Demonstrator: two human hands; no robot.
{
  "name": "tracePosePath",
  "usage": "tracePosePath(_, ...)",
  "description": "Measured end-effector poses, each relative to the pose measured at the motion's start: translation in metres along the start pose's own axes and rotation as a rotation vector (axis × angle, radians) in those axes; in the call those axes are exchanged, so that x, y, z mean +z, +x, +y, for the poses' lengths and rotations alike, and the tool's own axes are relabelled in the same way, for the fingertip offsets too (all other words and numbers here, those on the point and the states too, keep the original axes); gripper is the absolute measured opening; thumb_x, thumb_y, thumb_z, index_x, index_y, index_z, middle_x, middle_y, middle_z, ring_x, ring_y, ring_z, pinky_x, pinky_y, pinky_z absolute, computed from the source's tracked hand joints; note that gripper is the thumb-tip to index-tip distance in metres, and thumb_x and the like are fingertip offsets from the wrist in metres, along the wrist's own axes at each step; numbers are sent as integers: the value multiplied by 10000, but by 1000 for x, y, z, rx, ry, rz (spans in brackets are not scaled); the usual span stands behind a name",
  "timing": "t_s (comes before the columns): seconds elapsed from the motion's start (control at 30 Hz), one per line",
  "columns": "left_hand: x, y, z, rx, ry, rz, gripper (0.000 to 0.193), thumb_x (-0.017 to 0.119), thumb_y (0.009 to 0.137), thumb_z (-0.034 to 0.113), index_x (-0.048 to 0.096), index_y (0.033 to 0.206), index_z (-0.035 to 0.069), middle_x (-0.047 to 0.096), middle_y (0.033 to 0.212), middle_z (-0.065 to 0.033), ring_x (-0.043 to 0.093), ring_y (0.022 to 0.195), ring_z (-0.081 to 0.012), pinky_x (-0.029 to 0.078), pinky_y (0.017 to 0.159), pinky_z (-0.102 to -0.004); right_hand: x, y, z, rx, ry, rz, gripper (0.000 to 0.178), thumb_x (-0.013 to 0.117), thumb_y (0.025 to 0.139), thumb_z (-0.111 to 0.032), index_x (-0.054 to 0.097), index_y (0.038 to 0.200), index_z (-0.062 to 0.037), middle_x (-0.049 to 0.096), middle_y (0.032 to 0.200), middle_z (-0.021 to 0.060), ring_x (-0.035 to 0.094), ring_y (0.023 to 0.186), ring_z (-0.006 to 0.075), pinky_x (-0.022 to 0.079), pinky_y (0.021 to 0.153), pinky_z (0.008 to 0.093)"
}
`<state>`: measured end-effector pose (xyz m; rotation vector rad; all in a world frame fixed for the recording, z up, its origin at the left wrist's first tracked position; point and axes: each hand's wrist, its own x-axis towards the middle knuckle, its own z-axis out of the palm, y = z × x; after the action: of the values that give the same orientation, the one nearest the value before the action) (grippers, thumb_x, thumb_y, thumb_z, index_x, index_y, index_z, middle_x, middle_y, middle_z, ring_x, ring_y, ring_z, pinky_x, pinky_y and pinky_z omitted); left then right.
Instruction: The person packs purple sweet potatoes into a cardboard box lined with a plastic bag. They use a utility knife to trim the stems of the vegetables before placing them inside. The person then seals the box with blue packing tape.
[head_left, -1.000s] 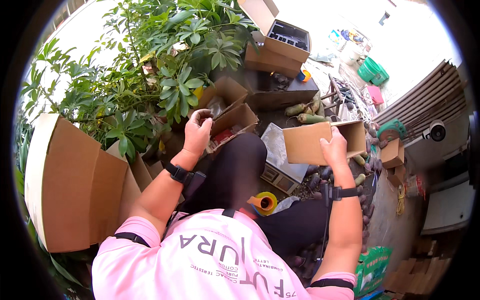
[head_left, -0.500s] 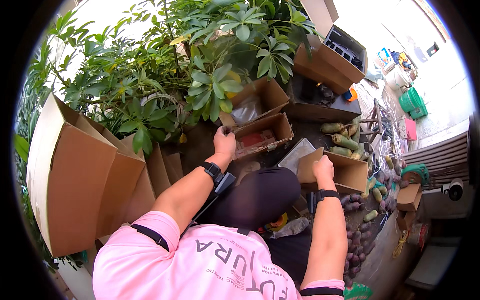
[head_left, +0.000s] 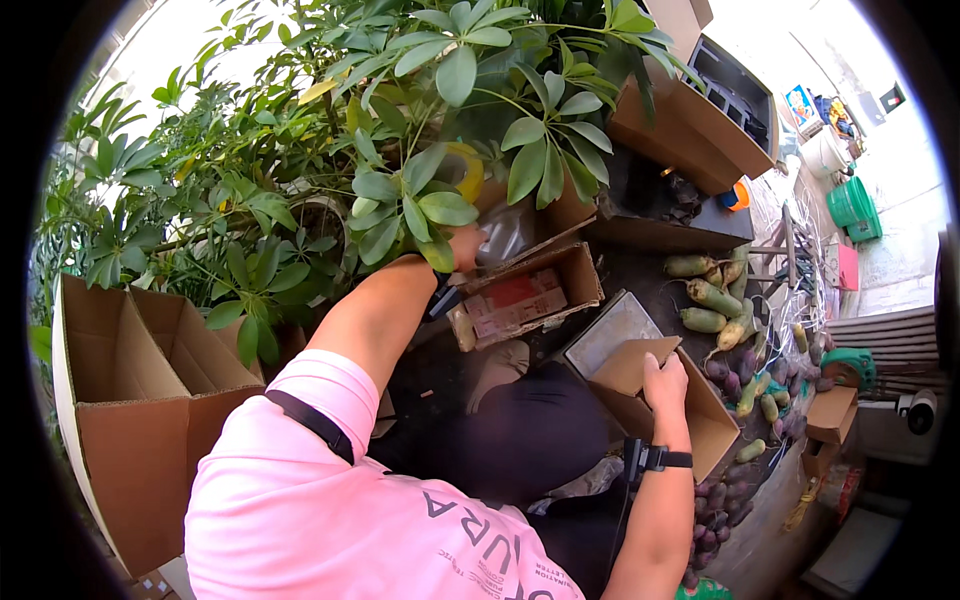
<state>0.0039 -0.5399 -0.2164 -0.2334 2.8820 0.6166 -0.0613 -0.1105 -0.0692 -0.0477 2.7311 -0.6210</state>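
The left hand (head_left: pixel 467 246) has moved beside the clear plastic (head_left: pixel 508 234).

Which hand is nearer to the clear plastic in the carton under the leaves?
Left. The left hand is close beside the clear plastic, partly hidden by leaves; the right hand is farther away, toward the picture's right, holding a cardboard box.
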Motion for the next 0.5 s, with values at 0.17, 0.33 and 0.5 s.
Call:
tracePosePath(0.17, 14, 27, 7, -5, 137, 15, 309, 615, 773, 52, 665, 1078, 69, 627, 1039, -189, 624, 982, -388, 496, 831, -478, -8, -10, 13, -18, 152, -63, 417, 639, 889, -258, 595, 1184, 34, 676, 1092, 259, 653, 1044, 389, 486, 916, 419)
tracePosePath(0.33, 27, 25, -5, -185, 11, 232, 143, 623, 826, 92, 650, 945, 17, 659, 885, -211, 657, 885, -410, 522, 740, -478, -22, -30, -10, 27, 121, -89, 443, 655, 892, -205, 559, 1251, 36, 705, 999, 201, 688, 928, 314, 517, 852, 395)
tracePosePath(0.5, -23, 32, -3, -114, -319, 271, 334, 516, 927, 243, 620, 1149, 16, 654, 1072, -250, 616, 963, -440, 496, 835, -476, -40, -44, -7, -85, 220, 98, 433, 651, 889, -150, 559, 1276, 22, 702, 981, 177, 686, 854, 271, 533, 798, 372)
